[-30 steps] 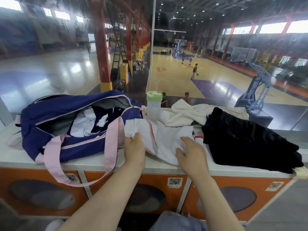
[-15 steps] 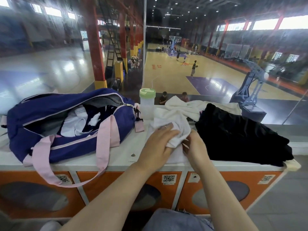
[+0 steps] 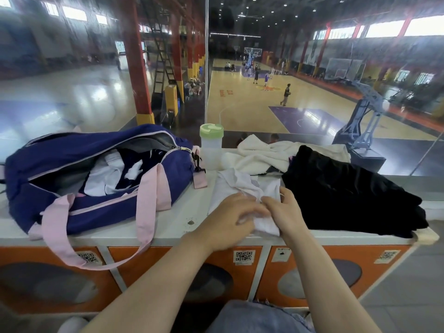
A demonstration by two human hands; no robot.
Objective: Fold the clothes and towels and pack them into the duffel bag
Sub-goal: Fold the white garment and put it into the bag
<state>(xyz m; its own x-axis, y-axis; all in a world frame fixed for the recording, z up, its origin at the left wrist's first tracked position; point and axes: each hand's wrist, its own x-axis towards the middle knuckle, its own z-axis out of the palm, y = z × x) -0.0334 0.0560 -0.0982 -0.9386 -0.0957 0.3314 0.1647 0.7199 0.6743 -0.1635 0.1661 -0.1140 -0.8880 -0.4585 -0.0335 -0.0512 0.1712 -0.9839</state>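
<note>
Both hands have drawn in since a second ago, when they lay flat and apart on the spread white garment (image 3: 242, 188): now the left hand (image 3: 230, 218) and right hand (image 3: 284, 212) meet low in the centre of the frame, fingers curled into its bunched near edge. The garment is narrower, folded on the white counter (image 3: 173, 222) between the open blue duffel bag (image 3: 79, 164) at left and the black clothing (image 3: 348, 188) at right, with the cream towel (image 3: 259, 155) behind it
</note>
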